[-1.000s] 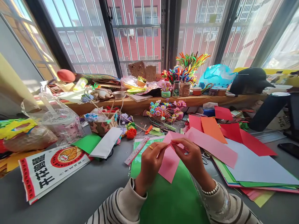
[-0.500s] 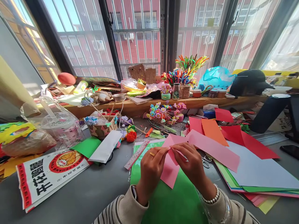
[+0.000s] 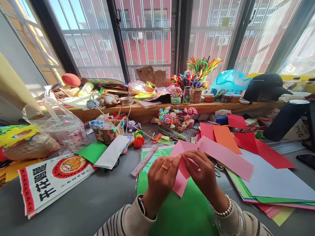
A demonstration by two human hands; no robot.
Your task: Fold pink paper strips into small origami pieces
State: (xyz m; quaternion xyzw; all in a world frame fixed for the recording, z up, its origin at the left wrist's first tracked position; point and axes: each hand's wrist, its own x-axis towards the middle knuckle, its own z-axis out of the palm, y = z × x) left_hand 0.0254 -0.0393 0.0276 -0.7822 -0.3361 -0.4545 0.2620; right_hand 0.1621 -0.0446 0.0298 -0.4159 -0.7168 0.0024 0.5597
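A pink sheet of paper (image 3: 181, 183) is held above a green sheet (image 3: 182, 213) on the grey table. My left hand (image 3: 161, 180), with a gold ring, pinches its upper left part. My right hand (image 3: 201, 173), with a pearl bracelet at the wrist, pinches the same paper right beside it, fingertips of both hands almost touching. The paper's top is creased between the fingers and its lower corner hangs down between my wrists. A patterned ruler (image 3: 144, 160) lies just left of my left hand.
A spread of coloured sheets (image 3: 246, 154) and scissors (image 3: 218, 170) lie to the right. A printed bag (image 3: 49, 183), green and white paper (image 3: 103, 152), a plastic cup (image 3: 65, 127) and a small basket (image 3: 108, 132) sit left. Paper flowers (image 3: 174, 118) and a cluttered sill stand behind.
Both hands have drawn slightly closer to me with the pink paper, and more of it is now tucked behind my fingers. The view has shifted a little.
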